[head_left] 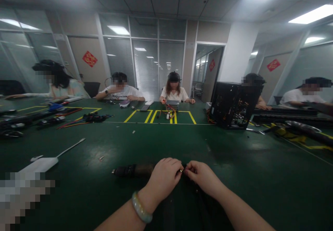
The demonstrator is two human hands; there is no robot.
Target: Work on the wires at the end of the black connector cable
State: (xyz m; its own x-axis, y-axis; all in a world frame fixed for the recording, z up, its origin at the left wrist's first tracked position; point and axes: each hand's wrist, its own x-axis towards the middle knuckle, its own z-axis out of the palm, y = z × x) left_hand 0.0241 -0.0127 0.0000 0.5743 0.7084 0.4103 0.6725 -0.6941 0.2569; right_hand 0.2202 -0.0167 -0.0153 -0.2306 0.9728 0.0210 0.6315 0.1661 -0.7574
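Observation:
My left hand point(166, 173), with a pale green bangle point(141, 208) on its wrist, is closed in a pinch around a small shiny gold-coloured metal piece point(181, 170). Its kind is too small to make out. My right hand point(199, 172) is closed too, fingertips together right beside that piece; whatever they hold is hidden. Behind my left hand lies a dark cylindrical tool point(130, 170) with a metal tip pointing left, its other end covered by the hand. Dark, long shapes point(200, 203) run under my wrists toward me, too dim to name.
A white object with a thin rod point(43, 163) lies at left. Cables and dark parts point(88, 118) lie beyond it. An open black computer case point(231, 106) stands at back right, near black and yellow items point(293, 133). Several people sit around the green table point(145, 144).

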